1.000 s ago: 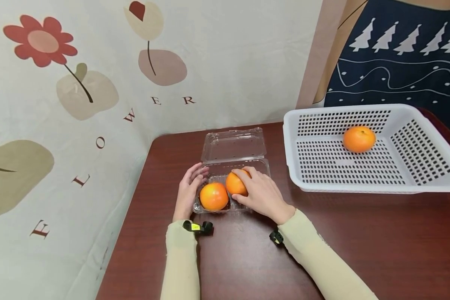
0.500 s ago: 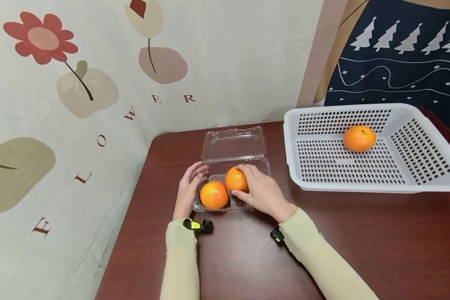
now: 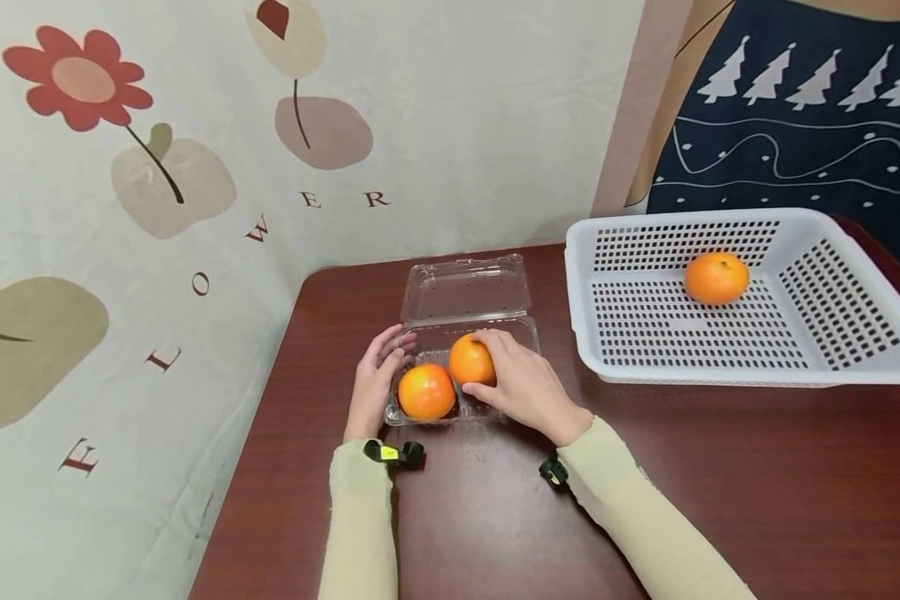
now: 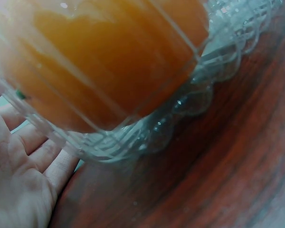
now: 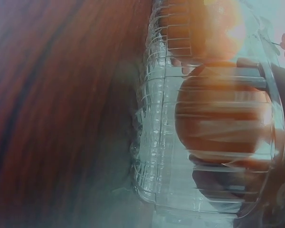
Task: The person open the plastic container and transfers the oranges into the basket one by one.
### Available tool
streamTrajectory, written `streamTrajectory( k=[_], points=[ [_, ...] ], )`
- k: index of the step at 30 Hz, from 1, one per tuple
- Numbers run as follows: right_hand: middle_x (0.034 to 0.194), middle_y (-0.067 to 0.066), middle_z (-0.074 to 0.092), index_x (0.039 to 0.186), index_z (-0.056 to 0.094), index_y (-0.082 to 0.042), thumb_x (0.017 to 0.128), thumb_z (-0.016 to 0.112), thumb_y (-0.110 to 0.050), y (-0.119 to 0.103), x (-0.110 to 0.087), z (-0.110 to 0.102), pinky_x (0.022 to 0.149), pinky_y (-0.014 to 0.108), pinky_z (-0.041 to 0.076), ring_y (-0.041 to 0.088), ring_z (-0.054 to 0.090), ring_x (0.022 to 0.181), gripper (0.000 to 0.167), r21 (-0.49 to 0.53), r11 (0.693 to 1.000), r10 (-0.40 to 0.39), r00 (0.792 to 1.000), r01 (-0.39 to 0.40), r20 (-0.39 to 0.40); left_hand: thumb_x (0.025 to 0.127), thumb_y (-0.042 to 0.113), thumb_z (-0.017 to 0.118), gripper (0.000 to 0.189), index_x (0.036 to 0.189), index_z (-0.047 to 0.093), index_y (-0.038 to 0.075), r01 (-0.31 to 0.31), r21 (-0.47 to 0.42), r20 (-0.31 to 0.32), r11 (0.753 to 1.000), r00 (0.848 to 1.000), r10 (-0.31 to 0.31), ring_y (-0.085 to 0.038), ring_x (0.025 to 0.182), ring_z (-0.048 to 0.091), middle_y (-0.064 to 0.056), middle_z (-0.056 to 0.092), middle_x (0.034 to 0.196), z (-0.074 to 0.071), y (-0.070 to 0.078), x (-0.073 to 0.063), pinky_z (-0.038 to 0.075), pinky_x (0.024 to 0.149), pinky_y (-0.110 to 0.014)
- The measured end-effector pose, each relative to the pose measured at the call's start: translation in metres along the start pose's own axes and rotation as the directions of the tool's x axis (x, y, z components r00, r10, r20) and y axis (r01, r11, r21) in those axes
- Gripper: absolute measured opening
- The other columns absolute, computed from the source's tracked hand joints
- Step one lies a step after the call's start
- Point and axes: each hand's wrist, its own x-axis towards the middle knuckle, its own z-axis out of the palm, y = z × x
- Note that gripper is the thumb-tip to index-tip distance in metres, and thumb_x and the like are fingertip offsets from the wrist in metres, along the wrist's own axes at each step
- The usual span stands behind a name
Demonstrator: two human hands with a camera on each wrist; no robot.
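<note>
A clear plastic clamshell box (image 3: 512, 326) stands on the table with its lid (image 3: 467, 289) folded back behind it. In the front left of the box sits one orange (image 3: 427, 392). A second orange (image 3: 468, 360) is behind it to the right, and my right hand (image 3: 528, 392) grips its right side, thumb in front and fingers over the back. My left hand (image 3: 373, 390) rests along the box's left wall with loosely bent fingers. In the left wrist view its palm (image 4: 19, 185) faces the clear wall. The right wrist view shows the gripped orange (image 5: 223, 114) through the box's side.
At the right a white perforated plastic basket (image 3: 581, 308) holds another orange (image 3: 717, 279). The dark red wooden table (image 3: 465, 517) ends at a flower-printed cloth (image 3: 480, 125) behind and to the left. A navy cloth with tree prints (image 3: 795, 158) hangs behind the basket.
My right hand's fingers have drawn back from the top of the orange toward its right side, showing more of the fruit. The left hand, box and basket have stayed in place.
</note>
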Motion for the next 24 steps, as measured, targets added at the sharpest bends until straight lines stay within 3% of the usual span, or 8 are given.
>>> streamTrajectory(
  k=[9, 19, 24],
  points=[
    [0.118, -0.003, 0.045, 0.122, 0.041, -0.019, 0.071, 0.069, -0.049, -0.001, 0.001, 0.001, 0.08, 0.034, 0.044, 0.016, 0.05, 0.099, 0.065, 0.006, 1.0, 0.007, 1.0, -0.007, 0.001, 0.093, 0.006, 0.044, 0.041, 0.133, 0.037, 0.003, 0.004, 0.001, 0.0, 1.0, 1.0, -0.004, -0.034, 0.114, 0.045, -0.02, 0.048, 0.126, -0.001, -0.001, 0.0, 0.035, 0.096, -0.046],
    [0.118, -0.002, 0.045, 0.123, 0.041, -0.019, 0.071, 0.069, -0.048, 0.0, 0.001, 0.0, 0.08, 0.035, 0.043, 0.017, 0.05, 0.097, 0.066, 0.022, 1.0, 0.01, 1.0, -0.01, -0.007, 0.092, 0.011, 0.048, 0.039, 0.131, 0.042, 0.012, 0.001, 0.009, -0.022, 1.0, 1.0, -0.001, -0.023, 0.112, 0.049, -0.008, 0.053, 0.122, -0.007, -0.021, 0.006, 0.04, 0.094, -0.037],
    [0.117, -0.003, 0.045, 0.122, 0.042, -0.02, 0.07, 0.069, -0.05, -0.001, 0.001, -0.001, 0.077, 0.033, 0.045, 0.014, 0.049, 0.096, 0.066, 0.033, 0.999, 0.022, 1.0, -0.022, -0.001, 0.092, 0.011, 0.047, 0.039, 0.131, 0.043, 0.013, -0.008, 0.012, -0.026, 1.0, 1.0, 0.008, -0.023, 0.111, 0.05, -0.007, 0.054, 0.122, -0.007, -0.023, 0.007, 0.04, 0.094, -0.037]
  ],
)
